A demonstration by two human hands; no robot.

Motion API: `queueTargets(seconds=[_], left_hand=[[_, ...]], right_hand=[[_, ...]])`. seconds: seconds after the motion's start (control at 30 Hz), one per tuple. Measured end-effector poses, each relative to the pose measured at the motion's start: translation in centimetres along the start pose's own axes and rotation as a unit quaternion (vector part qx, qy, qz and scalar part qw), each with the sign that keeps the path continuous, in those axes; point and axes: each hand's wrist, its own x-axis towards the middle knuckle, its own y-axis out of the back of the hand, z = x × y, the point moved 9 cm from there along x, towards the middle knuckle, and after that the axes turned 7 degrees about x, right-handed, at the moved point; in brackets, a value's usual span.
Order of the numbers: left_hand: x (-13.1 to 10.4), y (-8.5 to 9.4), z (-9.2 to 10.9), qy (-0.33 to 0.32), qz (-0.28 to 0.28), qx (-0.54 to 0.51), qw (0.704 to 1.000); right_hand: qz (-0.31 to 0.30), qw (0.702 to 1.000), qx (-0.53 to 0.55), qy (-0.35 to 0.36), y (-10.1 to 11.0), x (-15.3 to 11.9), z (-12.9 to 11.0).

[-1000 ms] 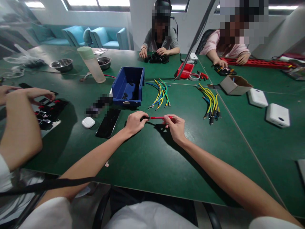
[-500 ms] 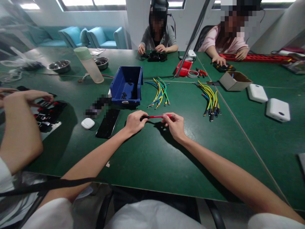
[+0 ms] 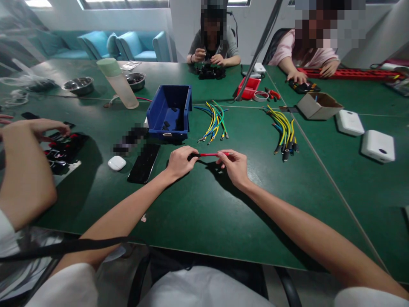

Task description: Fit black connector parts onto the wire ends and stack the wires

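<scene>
Between my two hands a short red wire (image 3: 208, 154) is stretched level above the table. My left hand (image 3: 182, 163) is closed on its black end, and my right hand (image 3: 235, 169) pinches the red part near the other end. Fingers partly cover both ends. Just beyond lies a loose bunch of yellow, green and blue wires (image 3: 212, 123) with metal lugs. Farther right is a second bunch of wires (image 3: 285, 131), mostly yellow, with black-covered ends. A blue bin (image 3: 152, 123) holding a few small black pieces stands beyond my left hand.
On the green table (image 3: 204, 217), a black phone (image 3: 144, 163) and a white case (image 3: 116, 163) lie left of my left hand. A bottle (image 3: 119, 87) stands behind. At right are a cardboard box (image 3: 308, 107) and white boxes (image 3: 378, 146). A co-worker's arm (image 3: 28, 166) reaches in at left.
My hands keep the same hold on the red wire, almost still. The view has shifted slightly. Across the table, a person's hand has risen above the black items.
</scene>
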Motion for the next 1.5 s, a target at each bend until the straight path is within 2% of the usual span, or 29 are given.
queueTargets(seconds=[0.67,0.9,1.23,1.5], left_hand=[[-0.4,0.1,0.9,-0.034,0.005,0.027,0.999],[-0.4,-0.1,0.7,-0.042,0.003,-0.001,0.999],[-0.2,-0.3,0.6,-0.034,-0.01,0.001,0.999],[-0.5,-0.2,1.2,-0.072,-0.007,0.02,0.997]], right_hand=[[0.009,1.0,0.016,-0.014,0.2,0.2,0.3],[0.021,0.999,0.031,-0.018,0.5,0.2,0.6],[0.002,0.999,0.039,-0.006,0.2,0.1,0.4],[0.011,0.999,0.037,-0.018,0.5,0.4,0.6]])
